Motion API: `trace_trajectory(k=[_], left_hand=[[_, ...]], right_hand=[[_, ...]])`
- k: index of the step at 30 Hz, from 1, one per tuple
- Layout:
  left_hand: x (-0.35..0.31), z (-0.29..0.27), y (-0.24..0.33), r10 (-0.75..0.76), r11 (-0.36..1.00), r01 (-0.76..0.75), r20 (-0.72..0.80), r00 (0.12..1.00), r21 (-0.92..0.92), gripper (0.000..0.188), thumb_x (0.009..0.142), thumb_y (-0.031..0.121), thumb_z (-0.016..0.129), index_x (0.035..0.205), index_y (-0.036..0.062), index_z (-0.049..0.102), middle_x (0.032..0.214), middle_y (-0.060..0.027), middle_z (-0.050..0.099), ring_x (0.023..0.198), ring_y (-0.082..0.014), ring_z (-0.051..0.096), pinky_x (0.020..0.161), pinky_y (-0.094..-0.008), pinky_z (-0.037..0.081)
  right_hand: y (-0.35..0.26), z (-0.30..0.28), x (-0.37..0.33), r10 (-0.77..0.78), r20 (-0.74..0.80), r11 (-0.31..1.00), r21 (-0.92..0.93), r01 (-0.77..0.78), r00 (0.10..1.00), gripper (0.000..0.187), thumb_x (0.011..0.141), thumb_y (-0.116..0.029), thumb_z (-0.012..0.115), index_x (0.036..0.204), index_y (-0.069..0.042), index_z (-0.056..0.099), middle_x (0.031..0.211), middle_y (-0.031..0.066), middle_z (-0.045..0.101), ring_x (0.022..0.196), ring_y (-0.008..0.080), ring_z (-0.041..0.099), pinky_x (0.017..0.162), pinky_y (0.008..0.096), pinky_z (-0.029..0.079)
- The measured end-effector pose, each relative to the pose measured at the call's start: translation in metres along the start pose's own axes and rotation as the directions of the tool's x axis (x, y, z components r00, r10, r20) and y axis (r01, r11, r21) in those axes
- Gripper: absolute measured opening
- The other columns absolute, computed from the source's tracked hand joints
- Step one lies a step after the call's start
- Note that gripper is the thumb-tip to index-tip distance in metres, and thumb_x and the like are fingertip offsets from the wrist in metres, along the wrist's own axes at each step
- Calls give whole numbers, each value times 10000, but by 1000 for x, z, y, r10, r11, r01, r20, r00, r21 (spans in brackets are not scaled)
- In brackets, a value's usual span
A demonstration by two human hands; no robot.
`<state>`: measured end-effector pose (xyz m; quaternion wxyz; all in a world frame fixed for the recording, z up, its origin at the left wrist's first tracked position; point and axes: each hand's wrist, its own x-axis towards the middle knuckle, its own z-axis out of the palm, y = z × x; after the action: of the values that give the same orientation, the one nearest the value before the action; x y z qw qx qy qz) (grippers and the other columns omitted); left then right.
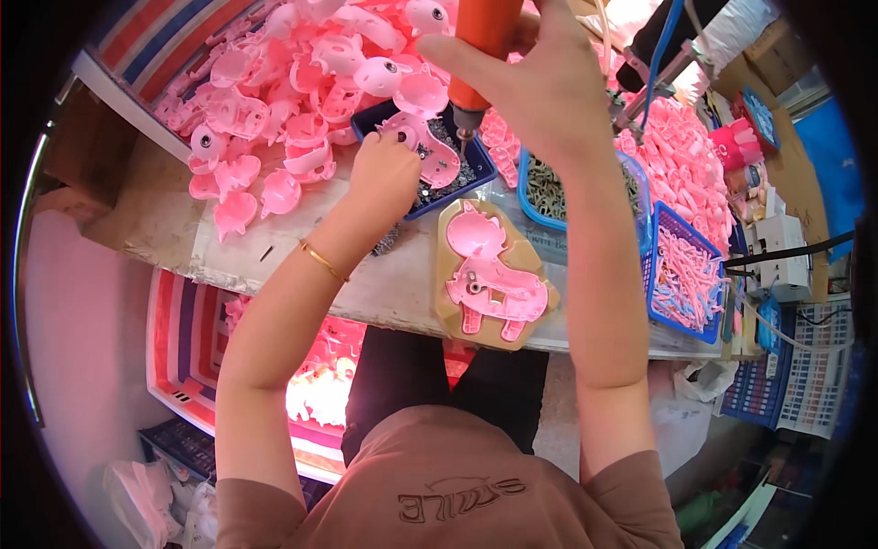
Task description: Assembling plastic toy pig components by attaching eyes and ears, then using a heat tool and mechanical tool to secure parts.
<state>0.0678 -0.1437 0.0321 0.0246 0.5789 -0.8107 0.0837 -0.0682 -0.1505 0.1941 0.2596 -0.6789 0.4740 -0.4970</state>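
Note:
My right hand (558, 96) is wrapped round an orange electric screwdriver (482, 50) held upright, its bit pointing down over a dark blue tray of small screws (480, 160). My left hand (389, 174) is closed at the edge of a pink plastic toy shell (437, 163) above the same tray; its fingertips are partly hidden. Between my forearms, a tan holding block (448, 320) carries another pink animal-shaped shell (498, 288), laid with its hollow inside facing up. A small round part shows inside that shell.
Pink shells (302, 82) are heaped at the far left. Right of the screws stands a blue-rimmed tub of small greenish metal parts (540, 188). Beyond it are a pile of pink parts (672, 156) and a blue basket of pink and blue strips (686, 274). A striped bag (178, 366) hangs below the table edge.

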Motion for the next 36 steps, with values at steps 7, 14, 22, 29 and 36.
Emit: trace_trajectory(k=[7, 14, 22, 29, 36], left_hand=[[2, 0, 3, -16, 999, 13, 82, 997, 34, 90, 737, 176, 717, 801, 117, 738, 840, -74, 700, 951, -240, 621, 788, -377, 432], [-17, -15, 5, 107, 950, -156, -188, 976, -270, 59, 792, 165, 696, 799, 117, 728, 793, -56, 691, 871, -268, 626, 732, -400, 481], [-55, -34, 59, 18, 608, -149, -173, 985, -780, 154, 790, 194, 742, 831, 97, 630, 804, -29, 648, 823, -256, 617, 692, -396, 501], [-63, -35, 76, 43, 618, -195, -214, 976, -762, 160, 784, 200, 746, 834, 84, 648, 827, -57, 649, 842, -273, 632, 707, -408, 509], [-64, -29, 83, 107, 483, -242, -217, 970, -841, 150, 795, 163, 738, 871, 58, 662, 831, -85, 663, 836, -291, 630, 718, -409, 502]], right_hand=[[-12, -33, 0, 51, 250, 999, -22, -47, 967, 675, 757, -258, 832, 1290, -7, 503, 913, 86, 704, 802, 177, 684, 766, 312, 536], [45, -53, -2, -102, 503, 993, 98, 61, 858, 397, 829, -109, 719, 1175, 27, 577, 984, 103, 703, 913, 179, 676, 824, 322, 540], [41, -36, -62, -108, 374, 776, 611, -157, 921, 193, 813, -52, 691, 970, 10, 599, 781, 31, 617, 639, 95, 587, 601, 255, 482], [56, -36, -74, -126, 295, 723, 681, -116, 947, 168, 814, -34, 683, 948, 13, 593, 696, 18, 582, 568, 78, 545, 547, 245, 471], [52, -44, -81, -88, 285, 767, 630, -118, 954, 199, 798, -38, 644, 955, 51, 560, 570, 27, 521, 461, 91, 502, 536, 276, 497]])
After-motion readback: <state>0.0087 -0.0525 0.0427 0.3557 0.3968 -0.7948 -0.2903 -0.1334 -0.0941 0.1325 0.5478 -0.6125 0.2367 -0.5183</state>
